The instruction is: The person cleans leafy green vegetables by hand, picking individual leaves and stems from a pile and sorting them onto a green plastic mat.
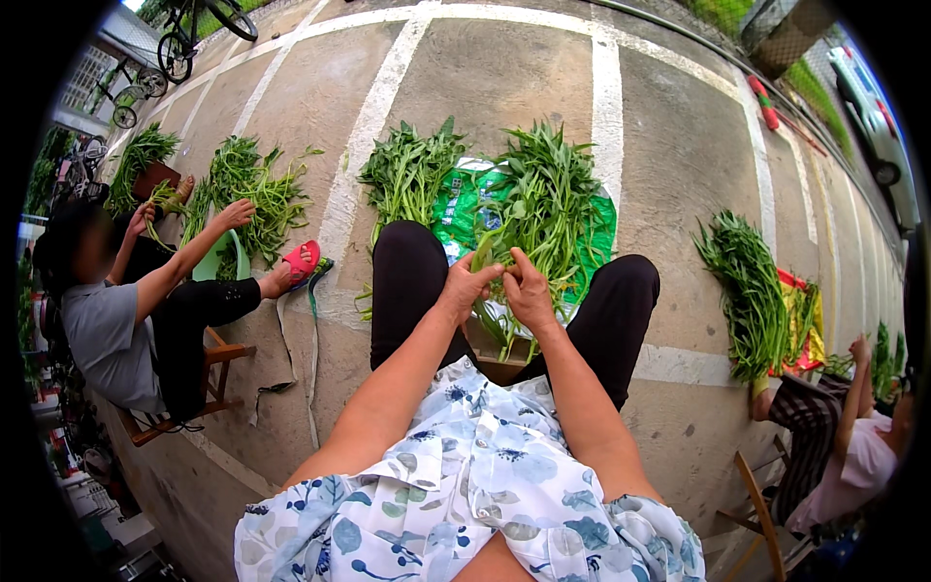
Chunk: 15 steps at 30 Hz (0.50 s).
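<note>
Between my knees, my left hand is closed on leafy greens that look like water spinach, with leaves poking up past its fingers. Close beside it, my right hand pinches at the same greens; its fingertips nearly touch the left ones and partly hide the stem. More stalks hang below the hands. Beyond them, a large pile of water spinach lies on a green and white plastic sack. A second pile sits at the sack's left edge, past my left knee.
At left, a seated person handles greens near a pale green basin and another heap. A strap lies on the concrete. Rightward, greens lie near another seated person. Bicycles and a parked car stand farther off.
</note>
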{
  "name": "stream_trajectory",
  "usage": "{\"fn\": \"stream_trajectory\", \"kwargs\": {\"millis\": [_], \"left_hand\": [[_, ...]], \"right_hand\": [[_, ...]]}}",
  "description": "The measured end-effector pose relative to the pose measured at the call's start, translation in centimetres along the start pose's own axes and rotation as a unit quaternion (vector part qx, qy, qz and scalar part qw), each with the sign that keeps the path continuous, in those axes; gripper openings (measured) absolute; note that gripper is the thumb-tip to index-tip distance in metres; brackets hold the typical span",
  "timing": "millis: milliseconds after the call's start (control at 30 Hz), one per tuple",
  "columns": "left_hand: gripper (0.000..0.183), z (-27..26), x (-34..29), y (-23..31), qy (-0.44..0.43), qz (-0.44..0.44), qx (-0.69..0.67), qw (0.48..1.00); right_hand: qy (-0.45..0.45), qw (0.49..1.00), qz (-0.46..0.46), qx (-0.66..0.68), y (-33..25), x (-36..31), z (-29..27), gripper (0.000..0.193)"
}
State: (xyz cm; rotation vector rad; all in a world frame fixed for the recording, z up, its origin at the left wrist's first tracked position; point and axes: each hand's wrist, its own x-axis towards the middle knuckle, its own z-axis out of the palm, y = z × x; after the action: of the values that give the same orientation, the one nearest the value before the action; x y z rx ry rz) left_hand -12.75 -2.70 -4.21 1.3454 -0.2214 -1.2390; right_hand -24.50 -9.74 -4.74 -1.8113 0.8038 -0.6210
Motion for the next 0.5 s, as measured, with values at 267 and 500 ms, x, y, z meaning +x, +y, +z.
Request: {"fn": "stream_trajectory", "kwargs": {"millis": [267, 500], "left_hand": [[0.027, -0.31, 0.23, -0.35, -0.009, 0.016, 0.001, 1.0], [0.028, -0.55, 0.37, -0.67, -0.008, 0.015, -0.003, 1.0]], "right_hand": [[-0.003, 1.0, 0.0, -0.013, -0.31, -0.06, -0.04, 0.04], [-0.008, 1.0, 0.012, -0.001, -0.28, -0.08, 0.2, 0.041]]}}
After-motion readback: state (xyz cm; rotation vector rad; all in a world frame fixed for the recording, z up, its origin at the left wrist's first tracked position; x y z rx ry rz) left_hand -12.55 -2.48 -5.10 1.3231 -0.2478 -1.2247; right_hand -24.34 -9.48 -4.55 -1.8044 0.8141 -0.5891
